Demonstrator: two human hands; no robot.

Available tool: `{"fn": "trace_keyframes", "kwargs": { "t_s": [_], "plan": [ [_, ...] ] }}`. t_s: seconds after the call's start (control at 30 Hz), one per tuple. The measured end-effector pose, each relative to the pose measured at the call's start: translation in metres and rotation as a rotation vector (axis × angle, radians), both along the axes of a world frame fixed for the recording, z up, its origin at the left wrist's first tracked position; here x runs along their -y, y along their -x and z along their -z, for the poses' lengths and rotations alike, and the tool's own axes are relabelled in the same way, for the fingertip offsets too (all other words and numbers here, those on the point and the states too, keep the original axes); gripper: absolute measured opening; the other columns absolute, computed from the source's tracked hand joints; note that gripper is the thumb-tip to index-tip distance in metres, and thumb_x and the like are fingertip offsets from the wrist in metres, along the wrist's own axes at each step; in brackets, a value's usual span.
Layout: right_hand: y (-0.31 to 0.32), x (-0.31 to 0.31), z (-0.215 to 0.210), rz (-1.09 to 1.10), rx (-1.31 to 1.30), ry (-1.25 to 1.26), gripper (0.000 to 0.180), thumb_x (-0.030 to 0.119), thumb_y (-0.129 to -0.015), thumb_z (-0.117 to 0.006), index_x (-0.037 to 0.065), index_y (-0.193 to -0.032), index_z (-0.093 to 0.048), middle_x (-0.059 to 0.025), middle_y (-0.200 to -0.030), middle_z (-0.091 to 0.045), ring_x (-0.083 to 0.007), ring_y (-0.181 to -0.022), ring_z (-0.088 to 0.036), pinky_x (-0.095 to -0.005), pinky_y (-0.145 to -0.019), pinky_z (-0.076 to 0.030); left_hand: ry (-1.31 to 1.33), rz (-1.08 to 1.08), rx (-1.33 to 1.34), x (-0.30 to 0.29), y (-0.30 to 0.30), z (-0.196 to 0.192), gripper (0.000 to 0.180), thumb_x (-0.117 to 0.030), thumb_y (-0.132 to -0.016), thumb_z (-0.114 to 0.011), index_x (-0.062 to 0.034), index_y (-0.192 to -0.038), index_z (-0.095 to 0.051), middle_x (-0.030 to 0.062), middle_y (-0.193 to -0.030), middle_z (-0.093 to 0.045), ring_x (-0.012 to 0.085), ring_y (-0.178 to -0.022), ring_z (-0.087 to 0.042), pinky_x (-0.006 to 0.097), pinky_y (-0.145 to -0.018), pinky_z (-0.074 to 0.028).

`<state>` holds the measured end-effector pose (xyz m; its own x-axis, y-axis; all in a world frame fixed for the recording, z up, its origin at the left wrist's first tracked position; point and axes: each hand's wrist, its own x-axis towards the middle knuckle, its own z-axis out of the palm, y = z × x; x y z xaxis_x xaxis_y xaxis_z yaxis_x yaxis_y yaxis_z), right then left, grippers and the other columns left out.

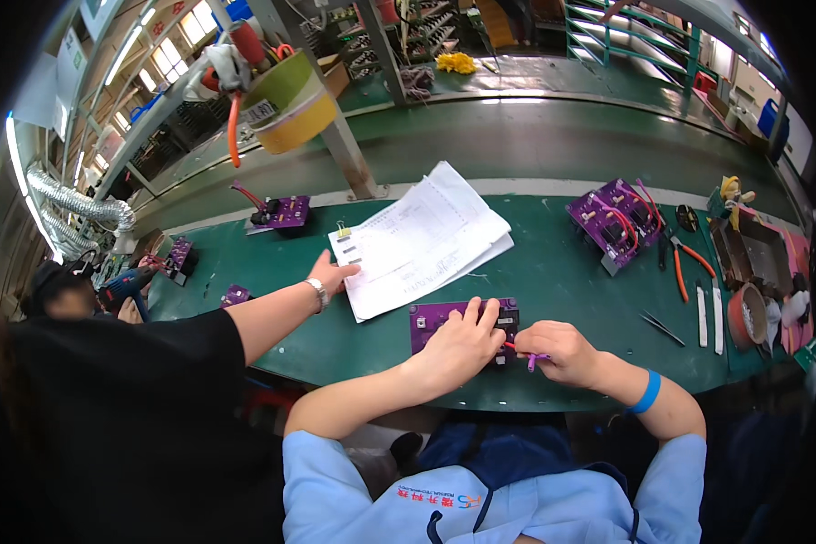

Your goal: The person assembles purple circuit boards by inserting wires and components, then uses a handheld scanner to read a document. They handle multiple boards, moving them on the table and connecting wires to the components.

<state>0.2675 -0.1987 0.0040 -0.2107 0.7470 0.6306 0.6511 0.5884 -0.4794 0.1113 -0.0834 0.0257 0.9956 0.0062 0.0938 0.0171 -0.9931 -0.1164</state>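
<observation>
A purple circuit board [423, 319] lies on the green bench just in front of me. My left hand [461, 349] rests on top of it with the fingers stretched out, covering much of its middle. At the board's right side, my right hand [560, 354] is closed in a pinch on a wire. A short red piece of it [510, 345] shows between my hands, and a purple end [537, 361] sticks out below my fingers. Where the wire meets the board is hidden.
Left of me, another person's hand [329, 275] touches a stack of papers [426, 236]. More purple boards [615, 222] stand on the bench [553, 263]. On the right lie orange-handled pliers [689, 263], tweezers [662, 328], two white strips and a reddish tape roll [746, 315].
</observation>
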Motion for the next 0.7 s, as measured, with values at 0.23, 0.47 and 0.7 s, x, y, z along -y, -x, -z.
{"fn": "trace_keyframes", "kwargs": {
  "t_s": [0.23,0.47,0.7],
  "plan": [
    [-0.004,0.006,0.001,0.024,0.034,0.1,0.024,-0.007,-0.058,-0.059,0.003,-0.08,-0.055,-0.009,-0.077,-0.058,-0.0256,-0.071,-0.056,-0.0325,-0.064,-0.045,0.21,0.131,0.05,-0.001,0.018,-0.044,0.023,-0.011,-0.065,-0.062,-0.0015,-0.084,-0.051,0.0177,-0.109,-0.047,0.029,-0.089,-0.052,0.035,-0.07,-0.045],
    [-0.013,-0.015,0.009,0.133,-0.258,0.212,0.017,-0.005,-0.067,-0.057,0.001,-0.083,-0.055,-0.0103,-0.076,-0.058,-0.0233,-0.07,-0.058,-0.0296,-0.062,-0.046,0.572,0.066,0.541,-0.049,0.075,-0.053,0.013,-0.008,-0.064,-0.065,-0.0015,-0.069,-0.054,0.0102,-0.08,-0.062,0.0227,-0.066,-0.057,0.031,-0.06,-0.045],
    [-0.012,-0.024,-0.005,0.141,-0.314,0.321,0.01,0.003,-0.078,-0.055,0.001,-0.087,-0.052,-0.0106,-0.078,-0.058,-0.019,-0.067,-0.057,-0.0273,-0.062,-0.045,0.869,-0.403,0.632,-0.078,0.07,-0.003,0.015,-0.009,-0.074,-0.058,0.0016,-0.085,-0.056,0.0078,-0.09,-0.059,0.0149,-0.086,-0.054,0.026,-0.075,-0.04]
  ]
}}
